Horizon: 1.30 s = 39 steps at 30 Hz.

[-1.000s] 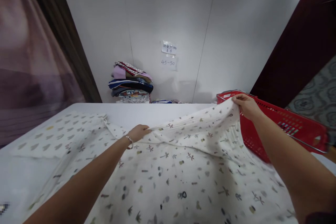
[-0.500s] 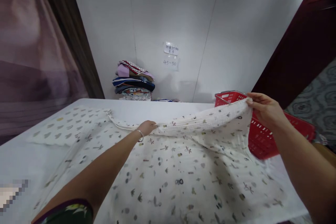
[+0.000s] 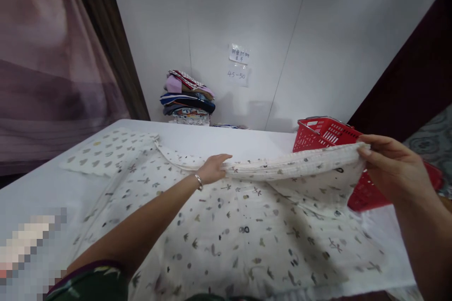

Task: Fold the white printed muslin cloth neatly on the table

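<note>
A white muslin blanket (image 3: pixel 243 216), printed with small palm trees and other figures, spreads over the white table. Its far edge is gathered into a folded band. My right hand (image 3: pixel 391 162) pinches the right end of this band between thumb and fingers and holds it raised. Near the band's middle, my left hand (image 3: pixel 213 169), with a bracelet at the wrist, is closed on the fabric; part of its grip is hidden. At the far left lies a section of cloth with grey cloud-like shapes (image 3: pixel 106 153).
Behind my right hand stands a red plastic basket (image 3: pixel 310 137) with a metal handle. A stack of folded textiles (image 3: pixel 189 99) sits by the wall at the table's back. Paper notes (image 3: pixel 238 65) are on the wall. A curtain (image 3: pixel 52 80) hangs at left.
My right hand has moved right, drawing the band's end with it and slightly down. My left hand sits a little farther right along the band. The camera view has shifted a little.
</note>
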### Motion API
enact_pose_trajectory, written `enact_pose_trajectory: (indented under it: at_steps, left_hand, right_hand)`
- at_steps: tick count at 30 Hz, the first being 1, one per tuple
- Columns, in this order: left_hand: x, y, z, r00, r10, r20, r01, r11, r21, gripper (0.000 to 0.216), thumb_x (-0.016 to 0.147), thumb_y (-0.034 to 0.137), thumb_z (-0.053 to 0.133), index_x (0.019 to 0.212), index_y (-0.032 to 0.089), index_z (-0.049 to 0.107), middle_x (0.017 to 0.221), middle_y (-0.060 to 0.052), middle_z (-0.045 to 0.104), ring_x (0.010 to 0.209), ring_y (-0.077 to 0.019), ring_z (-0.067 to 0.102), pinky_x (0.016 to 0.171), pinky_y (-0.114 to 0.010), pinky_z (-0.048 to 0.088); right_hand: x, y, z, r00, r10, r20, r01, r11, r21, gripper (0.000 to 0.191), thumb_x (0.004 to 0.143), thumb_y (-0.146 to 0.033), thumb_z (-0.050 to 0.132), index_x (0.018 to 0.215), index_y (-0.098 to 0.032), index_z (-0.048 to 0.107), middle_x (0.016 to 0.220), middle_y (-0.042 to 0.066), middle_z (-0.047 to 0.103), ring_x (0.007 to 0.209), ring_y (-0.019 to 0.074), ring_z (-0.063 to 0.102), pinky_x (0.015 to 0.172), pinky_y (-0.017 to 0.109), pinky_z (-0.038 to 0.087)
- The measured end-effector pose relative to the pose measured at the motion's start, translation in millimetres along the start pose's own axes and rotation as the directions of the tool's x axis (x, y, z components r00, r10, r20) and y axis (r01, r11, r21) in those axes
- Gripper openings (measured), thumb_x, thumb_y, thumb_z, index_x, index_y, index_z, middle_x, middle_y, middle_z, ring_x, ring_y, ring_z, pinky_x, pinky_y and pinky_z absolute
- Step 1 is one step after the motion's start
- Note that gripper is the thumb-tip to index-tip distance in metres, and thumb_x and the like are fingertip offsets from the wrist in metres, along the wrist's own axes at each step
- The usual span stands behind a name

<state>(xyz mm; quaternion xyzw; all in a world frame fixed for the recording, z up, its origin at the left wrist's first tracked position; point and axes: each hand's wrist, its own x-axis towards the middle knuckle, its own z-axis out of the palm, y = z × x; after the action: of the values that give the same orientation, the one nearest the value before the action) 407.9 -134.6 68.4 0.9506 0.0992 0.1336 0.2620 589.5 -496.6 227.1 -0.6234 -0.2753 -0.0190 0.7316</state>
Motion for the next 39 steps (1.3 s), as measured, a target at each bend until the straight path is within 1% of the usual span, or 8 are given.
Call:
enact_pose_trajectory:
  at_steps: [3,7,12,15,21,25,32,39]
  left_hand:
    - [-13.2,31.7,19.2,0.965,0.187,-0.184,-0.196,0.98,-0.03,0.04,0.073,0.024,0.06,0.112,0.021,0.052,0.135,-0.008,0.048,0.126,-0.0236,0.042,0.107,-0.043,0.031]
    - [-19.6,59.9,42.5,0.901,0.296,-0.319,-0.308,0.951,0.012,0.026,0.077,0.034,0.064,0.093,0.021,0.05,0.128,-0.011,0.052,0.12,-0.0238,0.046,0.102,-0.046,0.035]
    - [-23.0,73.0,56.1,0.782,0.364,-0.506,-0.36,0.926,0.11,0.026,0.08,0.036,0.061,0.095,0.02,0.047,0.126,-0.015,0.05,0.121,-0.0244,0.045,0.101,-0.047,0.036]
    - [-23.7,76.1,57.6,0.752,0.387,-0.533,-0.37,0.918,0.145,0.023,0.082,0.031,0.058,0.098,0.02,0.047,0.127,-0.015,0.05,0.122,-0.024,0.044,0.102,-0.048,0.035]
    - [-12.3,78.7,57.6,0.804,0.316,-0.504,-0.296,0.947,0.122,0.02,0.08,0.027,0.06,0.098,0.02,0.053,0.126,-0.012,0.052,0.117,-0.0235,0.047,0.098,-0.045,0.038]
    - [-11.1,81.9,52.6,0.843,0.312,-0.438,-0.309,0.948,0.079,0.006,0.084,0.026,0.056,0.084,0.02,0.056,0.115,-0.008,0.059,0.11,-0.0204,0.052,0.099,-0.044,0.036]
    - [-16.2,83.0,31.7,0.902,0.089,-0.422,-0.209,0.946,-0.247,0.01,0.082,0.029,0.056,0.076,0.021,0.057,0.084,-0.004,0.064,0.083,-0.017,0.059,0.083,-0.035,0.046]
    - [-17.2,79.6,38.2,0.944,0.161,-0.288,-0.235,0.941,-0.244,0.013,0.081,0.032,0.057,0.076,0.022,0.063,0.117,-0.006,0.06,0.106,-0.0206,0.056,0.086,-0.035,0.049]
  right_hand:
    - [-5.8,-1.1,1.6,1.0,0.006,-0.012,-0.006,1.0,-0.005,0.034,0.05,-0.023,0.083,0.083,-0.024,0.072,0.076,0.001,0.062,0.065,0.0123,0.057,0.053,0.023,0.049]
    - [-9.7,0.4,0.9,1.0,0.006,-0.015,-0.006,1.0,0.014,0.035,0.051,-0.021,0.083,0.085,-0.022,0.072,0.08,0.002,0.063,0.068,0.0116,0.058,0.056,0.021,0.05]
    - [-9.7,3.7,0.0,1.0,0.005,-0.019,-0.004,0.999,0.049,0.033,0.052,-0.02,0.083,0.084,-0.021,0.072,0.078,0.001,0.064,0.066,0.0101,0.058,0.056,0.018,0.05]
    - [-9.1,4.6,1.0,0.999,0.0,-0.032,0.002,0.999,0.052,0.031,0.052,-0.019,0.082,0.082,-0.022,0.072,0.078,0.001,0.063,0.066,0.0102,0.058,0.055,0.019,0.05]
    - [-11.2,3.8,3.4,1.0,-0.03,0.003,0.03,0.999,0.035,0.03,0.054,-0.02,0.081,0.083,-0.024,0.073,0.079,0.001,0.063,0.067,0.0113,0.057,0.055,0.021,0.05]
    - [-13.8,3.8,3.8,1.0,-0.004,-0.015,0.004,0.999,0.033,0.029,0.053,-0.021,0.081,0.081,-0.025,0.072,0.076,0.001,0.063,0.065,0.0118,0.057,0.054,0.022,0.05]
    - [-16.8,8.6,-1.5,0.997,0.048,-0.059,-0.047,0.999,0.012,0.037,0.047,-0.024,0.085,0.082,-0.022,0.073,0.075,0.0,0.064,0.066,0.0086,0.055,0.055,0.016,0.047]
    - [-21.0,3.1,3.0,0.998,0.028,-0.061,-0.027,0.999,0.021,0.037,0.046,-0.023,0.085,0.081,-0.022,0.073,0.076,0.0,0.063,0.068,0.0082,0.055,0.059,0.015,0.048]
